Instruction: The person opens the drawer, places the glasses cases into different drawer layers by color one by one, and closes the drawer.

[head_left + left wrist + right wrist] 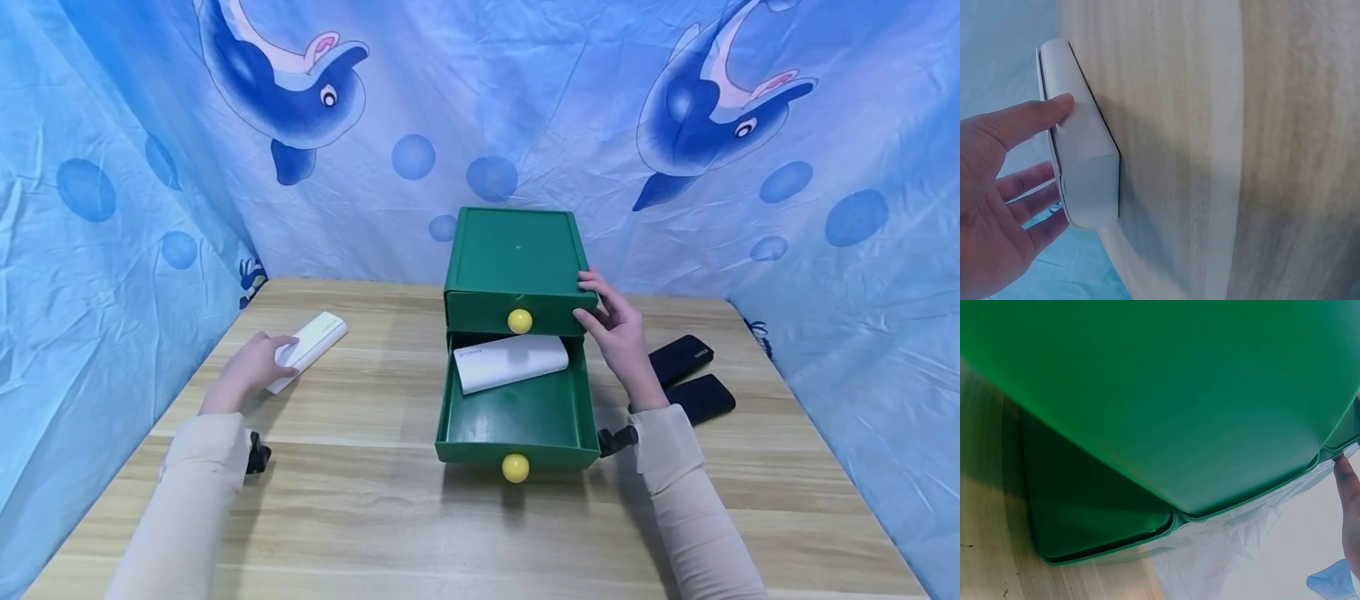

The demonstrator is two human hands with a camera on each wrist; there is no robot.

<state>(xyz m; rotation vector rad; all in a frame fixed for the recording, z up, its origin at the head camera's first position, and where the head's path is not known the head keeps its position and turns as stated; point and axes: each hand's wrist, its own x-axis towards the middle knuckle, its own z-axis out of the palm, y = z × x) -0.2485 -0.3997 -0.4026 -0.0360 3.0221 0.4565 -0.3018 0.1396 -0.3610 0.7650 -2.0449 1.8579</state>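
Note:
A white power bank (pixel 317 337) lies at the left of the table, and my left hand (pixel 253 367) pinches its near end. In the left wrist view the thumb (pixel 1060 109) is on its broad face, while the other fingers reach its far edge. Towards the back stands a green drawer cabinet (pixel 517 250) with two yellow knobs. My right hand (pixel 618 333) holds its upper right corner, thumb on the front and fingertips at the top edge. The lower drawer (pixel 517 421) is pulled out; a second white power bank (pixel 510 362) rests tilted in it. The upper drawer (pixel 480 311) is closed.
Two black power banks (pixel 701 398) lie on the wooden table (pixel 337 517) to the right, partly behind the right wrist. A blue cloth (pixel 420 83) with dolphins hangs behind and along both sides. The lower drawer's front juts towards me between the forearms.

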